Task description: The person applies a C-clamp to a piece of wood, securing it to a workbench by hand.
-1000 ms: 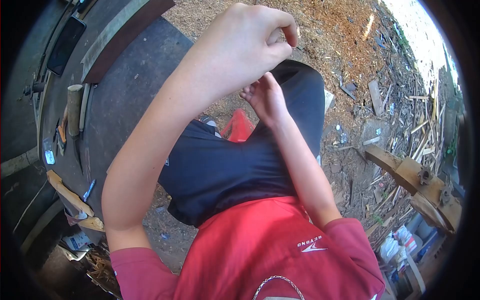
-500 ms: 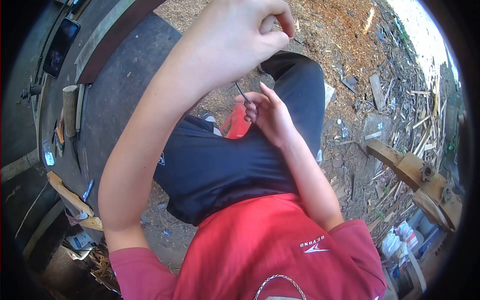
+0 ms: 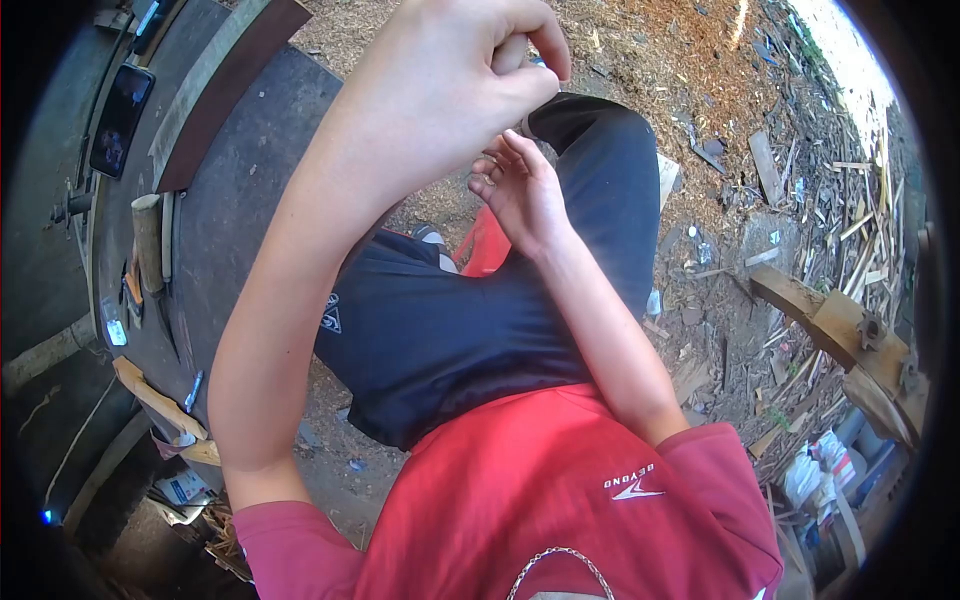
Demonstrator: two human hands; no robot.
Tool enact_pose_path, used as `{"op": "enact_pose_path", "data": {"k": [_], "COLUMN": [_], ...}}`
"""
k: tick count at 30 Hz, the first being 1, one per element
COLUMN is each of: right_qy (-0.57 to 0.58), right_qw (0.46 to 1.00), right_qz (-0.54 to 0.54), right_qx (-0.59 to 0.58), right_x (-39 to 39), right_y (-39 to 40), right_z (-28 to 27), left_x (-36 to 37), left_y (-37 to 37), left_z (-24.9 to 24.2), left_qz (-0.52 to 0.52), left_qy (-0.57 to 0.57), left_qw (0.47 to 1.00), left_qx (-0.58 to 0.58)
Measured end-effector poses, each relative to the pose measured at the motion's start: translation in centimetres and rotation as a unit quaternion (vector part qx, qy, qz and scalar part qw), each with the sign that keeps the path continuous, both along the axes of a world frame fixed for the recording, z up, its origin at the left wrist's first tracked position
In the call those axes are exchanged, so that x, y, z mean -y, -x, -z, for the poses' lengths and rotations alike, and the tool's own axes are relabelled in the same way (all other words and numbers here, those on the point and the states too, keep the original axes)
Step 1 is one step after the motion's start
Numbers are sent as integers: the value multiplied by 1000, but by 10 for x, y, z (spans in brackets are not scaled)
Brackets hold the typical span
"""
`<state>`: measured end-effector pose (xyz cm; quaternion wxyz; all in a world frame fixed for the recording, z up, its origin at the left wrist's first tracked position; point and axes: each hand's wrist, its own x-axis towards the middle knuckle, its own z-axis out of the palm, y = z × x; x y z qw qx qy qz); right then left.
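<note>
My left hand (image 3: 480,65) is raised at the top of the view, above my legs. Its fingers are curled with thumb and index finger drawn together, and I cannot tell what they hold. Just below its wrist is my right hand (image 3: 522,190), palm turned up, its fingers loosely bent and apart with nothing visible in them. Behind both hands are the dark trousers (image 3: 450,320) on my legs. A red thing (image 3: 486,243) shows between my knees, partly hidden by my right hand.
A dark tabletop (image 3: 245,130) on the left bears a phone (image 3: 122,122), a wooden-handled tool (image 3: 147,240), a blue pen (image 3: 194,391) and a wood piece (image 3: 155,395). Sawdust and wood scraps (image 3: 690,60) cover the ground ahead. A timber beam (image 3: 835,325) juts in at right.
My right hand has moved up toward my left wrist. The thin dark strip seen earlier at its fingers no longer shows. My left hand has shifted slightly left in view.
</note>
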<state>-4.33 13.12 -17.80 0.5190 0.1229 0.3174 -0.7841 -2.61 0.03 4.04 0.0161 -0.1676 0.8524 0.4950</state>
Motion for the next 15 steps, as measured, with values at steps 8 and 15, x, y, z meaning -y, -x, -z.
{"op": "enact_pose_path", "data": {"k": [8, 15], "right_qy": [-167, -244], "right_qw": [846, 653], "right_qz": [-3, 28], "right_qx": [-506, -717], "right_x": [-2, 9], "right_y": [-41, -37], "right_z": [4, 2], "left_x": [5, 13], "left_y": [-2, -4], "left_z": [31, 50], "left_qz": [0, 8], "left_qy": [150, 143], "left_qw": [986, 972], "left_qx": [-70, -186]}}
